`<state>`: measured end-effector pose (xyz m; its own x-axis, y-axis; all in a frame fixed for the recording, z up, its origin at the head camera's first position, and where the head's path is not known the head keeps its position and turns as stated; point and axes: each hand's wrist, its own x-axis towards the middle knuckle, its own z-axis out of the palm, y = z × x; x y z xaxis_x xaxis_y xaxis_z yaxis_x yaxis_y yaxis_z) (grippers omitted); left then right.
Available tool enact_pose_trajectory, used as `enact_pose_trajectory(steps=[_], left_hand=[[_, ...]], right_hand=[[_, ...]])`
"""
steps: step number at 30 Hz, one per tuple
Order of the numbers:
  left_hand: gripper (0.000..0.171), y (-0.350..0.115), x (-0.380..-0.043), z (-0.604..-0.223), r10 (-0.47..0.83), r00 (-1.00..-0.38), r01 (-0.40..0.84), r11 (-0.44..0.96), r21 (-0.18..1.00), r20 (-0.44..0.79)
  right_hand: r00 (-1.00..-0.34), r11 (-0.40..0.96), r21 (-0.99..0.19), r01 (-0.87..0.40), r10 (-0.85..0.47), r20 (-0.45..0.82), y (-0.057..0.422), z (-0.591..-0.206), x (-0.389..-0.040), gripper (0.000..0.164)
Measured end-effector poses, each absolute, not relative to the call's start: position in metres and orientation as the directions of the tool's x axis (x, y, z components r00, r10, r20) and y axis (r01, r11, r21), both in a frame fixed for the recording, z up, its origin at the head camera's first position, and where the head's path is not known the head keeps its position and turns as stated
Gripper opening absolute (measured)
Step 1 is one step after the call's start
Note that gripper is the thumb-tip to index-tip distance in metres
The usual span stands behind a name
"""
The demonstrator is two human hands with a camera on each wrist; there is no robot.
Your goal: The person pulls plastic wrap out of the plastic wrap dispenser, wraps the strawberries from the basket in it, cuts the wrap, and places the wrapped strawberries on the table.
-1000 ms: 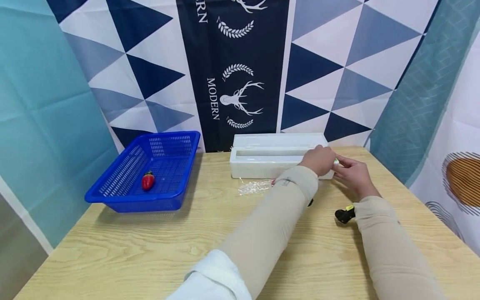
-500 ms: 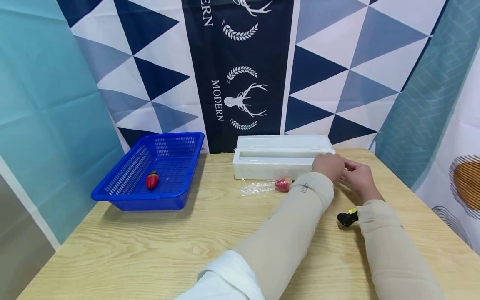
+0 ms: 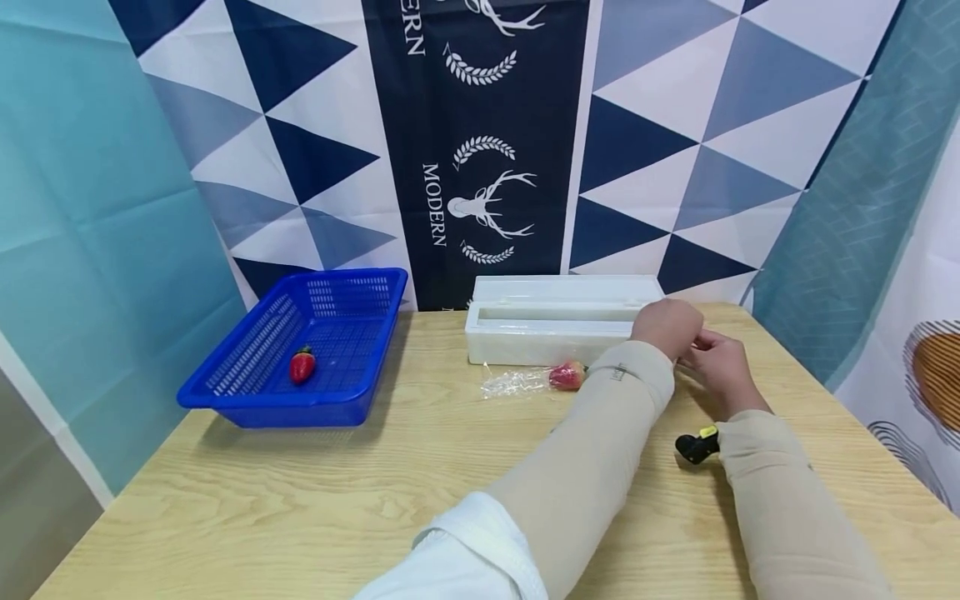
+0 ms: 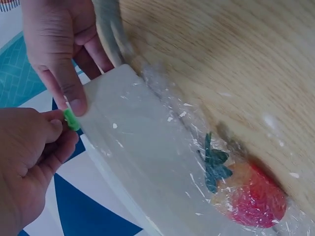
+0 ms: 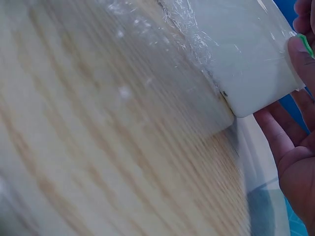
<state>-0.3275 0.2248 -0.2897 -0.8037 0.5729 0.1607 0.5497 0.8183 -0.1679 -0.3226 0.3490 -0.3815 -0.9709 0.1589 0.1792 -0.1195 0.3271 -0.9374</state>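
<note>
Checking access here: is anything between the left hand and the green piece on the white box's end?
Nothing visible does: the left hand pinches the green piece. The right hand holds the white box beside it.

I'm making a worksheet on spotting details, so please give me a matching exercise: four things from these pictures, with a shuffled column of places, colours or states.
1. basket
2. box
3. green tab
4. fruit outside the basket

A. pinched by the left hand
B. lying in front of the box
C. blue
D. white

Pairs: 1-C; 2-D; 3-A; 4-B.
</note>
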Motion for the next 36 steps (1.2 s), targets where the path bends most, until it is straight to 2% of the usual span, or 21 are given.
enact_pose_trajectory(steps=[3,6,18,29,36], left_hand=[[0.02,0.224,-0.333,-0.293,0.597,-0.783,0.571,0.801,-0.182,0.174],[0.017,0.222,-0.337,-0.295,0.613,-0.768,0.586,0.789,-0.183,0.184],[0.009,0.213,-0.348,-0.297,0.574,-0.798,0.57,0.818,-0.079,0.182],[0.02,0.191,-0.357,-0.297,0.553,-0.804,0.565,0.825,-0.007,0.218],[0.02,0.18,-0.355,-0.301,0.521,-0.823,0.544,0.838,0.046,0.225]], right_hand=[[-0.97,0.325,-0.938,-0.121,0.163,0.182,0.347,-0.384,-0.323,0.049],[-0.971,0.336,-0.935,-0.111,0.165,0.175,0.346,-0.384,-0.324,0.058],[-0.969,0.26,-0.958,-0.124,0.177,0.173,0.344,-0.384,-0.326,0.059],[-0.975,0.317,-0.946,-0.06,0.186,0.125,0.342,-0.38,-0.331,0.071],[-0.977,0.286,-0.956,-0.064,0.179,0.119,0.342,-0.384,-0.33,0.07]])
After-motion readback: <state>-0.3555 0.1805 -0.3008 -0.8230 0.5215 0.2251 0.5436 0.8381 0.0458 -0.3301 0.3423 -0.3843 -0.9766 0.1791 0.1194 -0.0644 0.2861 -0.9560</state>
